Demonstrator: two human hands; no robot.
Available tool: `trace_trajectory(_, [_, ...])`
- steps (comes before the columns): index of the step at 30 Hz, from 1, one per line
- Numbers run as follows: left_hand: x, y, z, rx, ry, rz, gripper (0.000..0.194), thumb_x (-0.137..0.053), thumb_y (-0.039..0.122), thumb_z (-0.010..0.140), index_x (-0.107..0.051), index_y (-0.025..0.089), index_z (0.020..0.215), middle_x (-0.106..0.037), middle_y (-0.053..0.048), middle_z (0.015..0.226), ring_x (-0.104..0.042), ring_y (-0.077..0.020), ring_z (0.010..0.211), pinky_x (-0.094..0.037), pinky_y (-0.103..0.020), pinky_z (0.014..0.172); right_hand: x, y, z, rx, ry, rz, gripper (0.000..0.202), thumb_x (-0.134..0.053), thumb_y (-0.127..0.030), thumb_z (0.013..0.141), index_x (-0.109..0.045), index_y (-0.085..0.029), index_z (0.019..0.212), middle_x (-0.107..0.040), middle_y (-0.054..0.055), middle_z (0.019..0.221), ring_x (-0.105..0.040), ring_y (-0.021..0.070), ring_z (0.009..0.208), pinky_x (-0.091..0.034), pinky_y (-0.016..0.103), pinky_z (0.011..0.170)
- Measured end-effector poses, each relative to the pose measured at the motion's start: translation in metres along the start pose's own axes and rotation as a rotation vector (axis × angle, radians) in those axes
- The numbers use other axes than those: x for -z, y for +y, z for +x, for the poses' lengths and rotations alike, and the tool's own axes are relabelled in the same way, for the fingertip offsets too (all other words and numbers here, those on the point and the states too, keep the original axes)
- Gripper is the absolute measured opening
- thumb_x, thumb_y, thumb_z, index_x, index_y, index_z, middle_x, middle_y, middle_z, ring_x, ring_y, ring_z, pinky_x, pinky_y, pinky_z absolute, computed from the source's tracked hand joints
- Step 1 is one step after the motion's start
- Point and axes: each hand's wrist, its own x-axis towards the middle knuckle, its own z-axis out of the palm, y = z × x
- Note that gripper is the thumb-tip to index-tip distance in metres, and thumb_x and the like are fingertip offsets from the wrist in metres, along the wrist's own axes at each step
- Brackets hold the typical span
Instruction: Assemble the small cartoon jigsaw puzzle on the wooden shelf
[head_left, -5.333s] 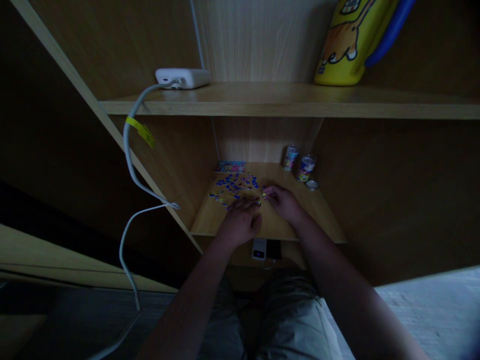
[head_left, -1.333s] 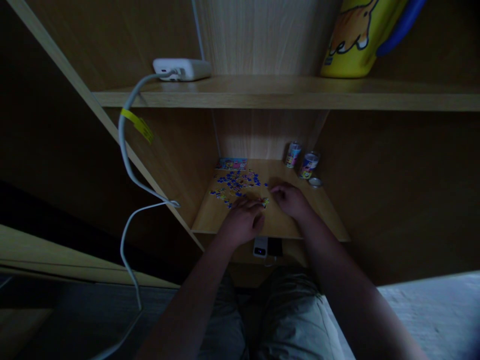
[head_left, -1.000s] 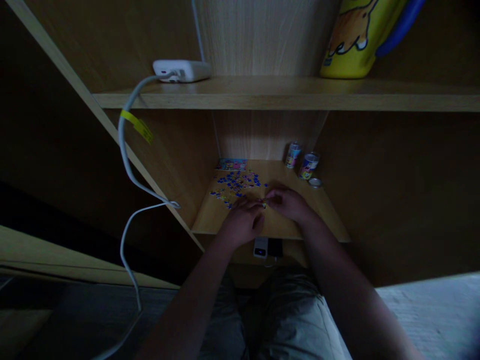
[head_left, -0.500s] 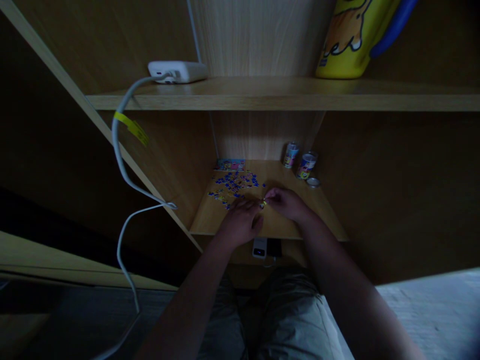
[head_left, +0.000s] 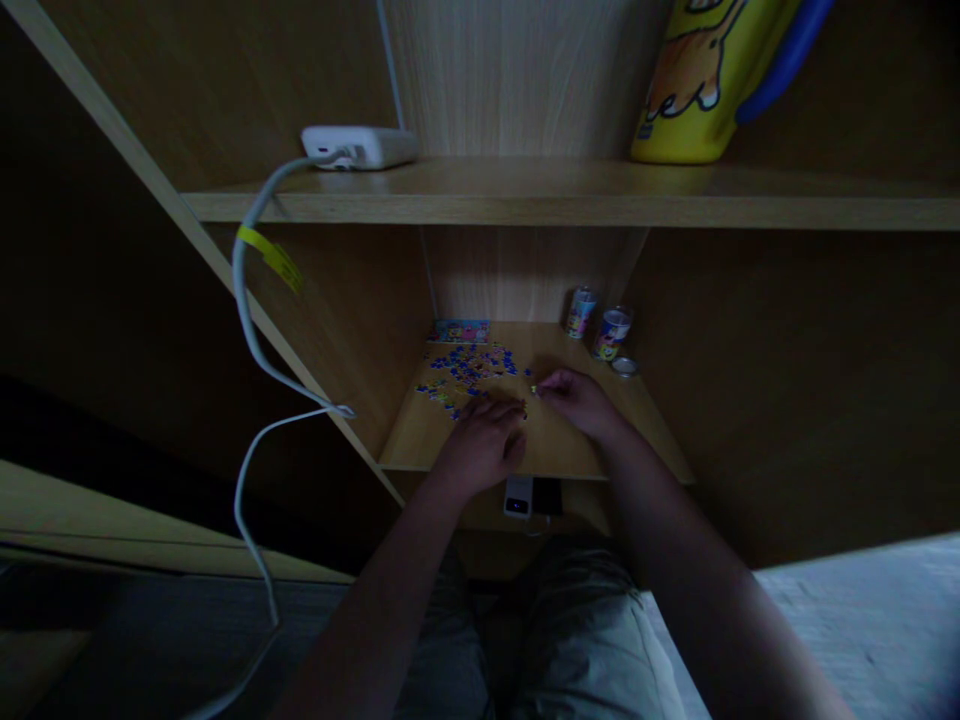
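R hand point(head_left: 576, 398) fingers pinch yellowish pc point(head_left: 534, 389); L hand point(head_left: 484, 445) by puzzle pcs point(head_left: 469, 368).

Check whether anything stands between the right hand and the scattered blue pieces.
No visible obstacle: between the right hand, which pinches a small yellowish piece, and the blue pieces there is only a loose blue piece. The left hand is on the near side.

From head height, we looked forward and down over the front edge of the lower shelf point(head_left: 574, 445), the upper shelf point(head_left: 525, 178) nearer us.
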Motion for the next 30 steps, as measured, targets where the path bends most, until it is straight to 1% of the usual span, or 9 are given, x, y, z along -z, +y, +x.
trace_trajectory(4, [0.000,-0.001,0.000,-0.004,0.000,-0.004,0.036,-0.064,0.030,0.108,-0.074,0.024,0.142,-0.074,-0.008,0.153,-0.066,-0.0320,0.140,-0.041,-0.059,0.132,0.002,0.002,-0.001,-0.044,0.005,0.014,0.030,-0.082,-0.052,0.079,-0.077,-0.023,0.088,-0.080,0.003,0.088,-0.071,0.0215,0.081,-0.058,0.037,0.082])
trace_trajectory(7, [-0.001,-0.002,-0.001,-0.005,0.009,-0.007,0.037,-0.067,0.030,0.106,-0.074,0.024,0.142,-0.073,-0.008,0.153,-0.066,-0.0325,0.140,-0.041,-0.058,0.132,0.003,0.002,-0.002,-0.078,0.026,0.102,0.034,-0.086,-0.052,0.076,-0.076,-0.023,0.089,-0.080,0.003,0.088,-0.069,0.0200,0.076,-0.059,0.037,0.079])
trace_trajectory(10, [-0.001,-0.002,-0.002,0.000,0.007,-0.017,0.037,-0.068,0.028,0.106,-0.075,0.026,0.142,-0.073,-0.009,0.152,-0.066,-0.0328,0.139,-0.042,-0.060,0.131,0.003,0.001,-0.003,-0.125,0.036,0.238,0.044,-0.093,-0.055,0.070,-0.077,-0.023,0.095,-0.082,0.005,0.093,-0.073,0.0218,0.082,-0.061,0.037,0.080])
trace_trajectory(13, [0.000,-0.002,-0.002,-0.005,0.009,-0.027,0.036,-0.068,0.028,0.106,-0.075,0.025,0.141,-0.074,-0.009,0.151,-0.067,-0.0325,0.139,-0.044,-0.059,0.130,0.002,0.000,-0.002,-0.179,0.039,0.306,0.052,-0.098,-0.057,0.066,-0.081,-0.023,0.101,-0.083,0.006,0.096,-0.076,0.0233,0.088,-0.064,0.040,0.085])
trace_trajectory(17, [0.000,-0.001,-0.001,-0.006,0.014,-0.023,0.036,-0.069,0.029,0.106,-0.073,0.025,0.141,-0.076,-0.009,0.148,-0.067,-0.0317,0.138,-0.042,-0.057,0.132,0.001,0.000,-0.001,-0.223,0.042,0.342,0.049,-0.100,-0.056,0.064,-0.082,-0.023,0.095,-0.083,0.006,0.093,-0.077,0.0237,0.088,-0.066,0.042,0.089])
trace_trajectory(20, [-0.001,-0.002,-0.001,-0.016,0.019,-0.028,0.031,-0.069,0.028,0.105,-0.074,0.025,0.136,-0.076,-0.007,0.146,-0.068,-0.0308,0.137,-0.041,-0.057,0.133,0.000,-0.002,-0.001,-0.251,0.051,0.355,0.046,-0.102,-0.053,0.064,-0.081,-0.023,0.092,-0.083,0.005,0.090,-0.078,0.0225,0.086,-0.067,0.040,0.085])
trace_trajectory(22, [-0.001,-0.002,-0.002,-0.016,0.030,-0.033,0.031,-0.069,0.027,0.105,-0.073,0.025,0.135,-0.074,-0.008,0.150,-0.067,-0.0309,0.139,-0.042,-0.057,0.133,0.000,-0.005,-0.002,-0.270,0.058,0.355,0.045,-0.102,-0.051,0.064,-0.080,-0.023,0.091,-0.083,0.004,0.088,-0.078,0.0217,0.084,-0.067,0.037,0.082])
trace_trajectory(25, [-0.001,-0.001,-0.002,0.001,0.049,-0.040,0.035,-0.068,0.027,0.105,-0.070,0.024,0.139,-0.070,-0.011,0.153,-0.064,-0.0315,0.143,-0.045,-0.057,0.131,0.001,-0.009,-0.003,-0.291,0.059,0.355,0.044,-0.102,-0.049,0.066,-0.079,-0.022,0.092,-0.083,0.005,0.087,-0.079,0.0220,0.085,-0.066,0.035,0.080])
trace_trajectory(30, [0.000,0.001,0.000,0.024,0.066,-0.038,0.029,-0.065,0.024,0.106,-0.071,0.023,0.134,-0.074,-0.011,0.143,-0.068,-0.0308,0.137,-0.048,-0.056,0.128,0.000,-0.011,-0.003,-0.314,0.054,0.366,0.038,-0.099,-0.047,0.071,-0.079,-0.021,0.091,-0.084,0.007,0.087,-0.081,0.0228,0.087,-0.066,0.034,0.078])
